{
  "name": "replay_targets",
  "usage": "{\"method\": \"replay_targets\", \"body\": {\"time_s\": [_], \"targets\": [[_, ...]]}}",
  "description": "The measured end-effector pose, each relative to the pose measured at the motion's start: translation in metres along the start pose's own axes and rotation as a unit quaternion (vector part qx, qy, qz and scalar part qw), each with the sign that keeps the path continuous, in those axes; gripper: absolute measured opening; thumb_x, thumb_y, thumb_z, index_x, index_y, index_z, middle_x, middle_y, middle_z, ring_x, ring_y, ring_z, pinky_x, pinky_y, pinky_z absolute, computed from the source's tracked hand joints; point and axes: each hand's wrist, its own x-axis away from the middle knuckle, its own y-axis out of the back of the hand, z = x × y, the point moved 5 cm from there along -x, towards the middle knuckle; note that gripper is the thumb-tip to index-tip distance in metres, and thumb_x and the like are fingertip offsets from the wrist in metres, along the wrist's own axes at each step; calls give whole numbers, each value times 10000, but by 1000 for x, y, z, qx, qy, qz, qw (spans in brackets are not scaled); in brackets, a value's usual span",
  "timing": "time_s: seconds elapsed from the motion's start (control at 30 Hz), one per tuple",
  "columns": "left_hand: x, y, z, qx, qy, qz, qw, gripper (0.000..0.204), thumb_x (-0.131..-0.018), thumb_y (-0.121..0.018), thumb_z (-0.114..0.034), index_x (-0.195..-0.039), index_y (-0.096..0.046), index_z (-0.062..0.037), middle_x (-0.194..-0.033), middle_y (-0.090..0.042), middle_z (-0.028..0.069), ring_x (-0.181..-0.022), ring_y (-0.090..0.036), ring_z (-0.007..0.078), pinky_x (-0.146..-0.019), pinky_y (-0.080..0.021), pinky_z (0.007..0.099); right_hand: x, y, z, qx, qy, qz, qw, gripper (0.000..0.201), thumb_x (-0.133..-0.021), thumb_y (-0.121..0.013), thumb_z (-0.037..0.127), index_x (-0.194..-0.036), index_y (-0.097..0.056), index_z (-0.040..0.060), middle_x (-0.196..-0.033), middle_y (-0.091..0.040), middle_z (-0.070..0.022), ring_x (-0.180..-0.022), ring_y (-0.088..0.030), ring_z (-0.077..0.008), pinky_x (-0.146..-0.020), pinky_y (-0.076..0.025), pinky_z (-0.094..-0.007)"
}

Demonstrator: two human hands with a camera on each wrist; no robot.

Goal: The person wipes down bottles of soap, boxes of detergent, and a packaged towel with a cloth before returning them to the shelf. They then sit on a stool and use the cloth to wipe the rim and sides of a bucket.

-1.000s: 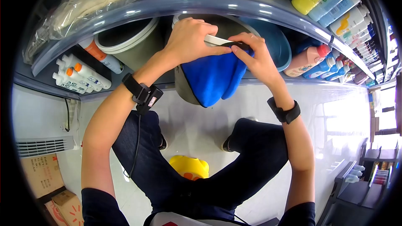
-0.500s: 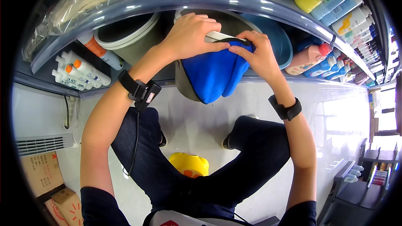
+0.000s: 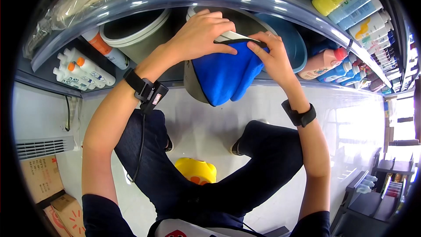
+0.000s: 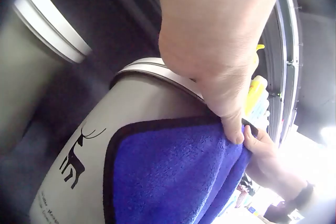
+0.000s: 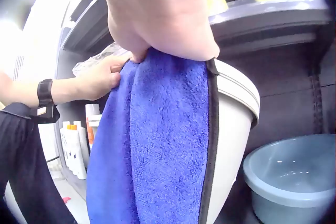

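Note:
A fluffy blue cloth (image 3: 223,72) with black edging hangs over the white rim of a grey bucket (image 4: 89,155), which has a deer printed on its side. My left hand (image 3: 204,35) grips cloth and rim together, thumb on the outside and the other fingers over the far side. Close to its right, my right hand (image 3: 272,55) pinches the cloth at the rim, its thumb pressing on the front. In the right wrist view the cloth (image 5: 168,140) falls in long folds down the bucket's wall. The fingers inside the bucket are mostly hidden.
Left of the bucket stands another grey bucket (image 3: 142,46), beside white bottles (image 3: 85,72). A blue basin (image 3: 296,50) and a pink bottle (image 3: 322,63) sit to the right. The upper shelf's edge (image 3: 175,0) runs just beyond the hands. A yellow thing (image 3: 195,170) lies between the legs.
The two thumbs, nearly touching before, have drawn a little apart along the rim, with the right thumb higher. The cloth still hangs over the bucket, and the head view has shifted slightly.

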Motion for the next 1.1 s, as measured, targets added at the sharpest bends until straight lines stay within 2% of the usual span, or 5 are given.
{"method": "replay_targets", "body": {"time_s": [0.2, 0.57, 0.77, 1.03, 1.1], "targets": [[-1, -4, -1, 8, 20, 24, 999, 365, -859, -736, -428, -979, -700, -86, -793, -585, 68, -805, -552, 269, -759, -423, 386, 0, 4, 5, -22, -9, 31, 999, 254, -873, -752, 229, -969, -716, -3, -832, -672, -114, -758, -569, -274, -782, -441, -376], [-6, -1, -4, 20, 20, 6, 1000, 319, -830, -756, -385, -898, -692, -80, -784, -605, 81, -784, -577, 297, -716, -426, 402, -2, 6, 2, -45, -10, 11, 999, 376, -666, -892, 218, -919, -719, 1, -869, -710, -135, -796, -653, -308, -760, -512, -375], [-4, 1, 0, -4, 98, -35, 995, 529, -702, -836, -517, -662, -593, -49, -640, -551, 129, -643, -566, 344, -565, -403, 432, 1, 4, 18, -30, 28, 12, 999, 238, -777, -797, 127, -970, -733, 1, -879, -718, -128, -834, -639, -307, -840, -448, -379], [-3, -2, 12, -14, 99, -8, 995, 541, -750, -791, -558, -638, -582, -71, -610, -566, 118, -621, -553, 335, -558, -399, 428, -3, 8, 21, -78, 13, 68, 995, 261, -840, -713, 48, -1094, -717, -11, -990, -722, -192, -904, -637, -366, -834, -503, -407], [-4, -3, 17, -1, 105, -48, 993, 625, -787, -727, -637, -568, -547, -80, -499, -458, 93, -499, -478, 292, -505, -362, 378, -1, 8, 17, -82, -3, 80, 993, 270, -852, -712, 79, -1107, -710, -9, -1014, -722, -173, -926, -634, -357, -891, -490, -401]]}}
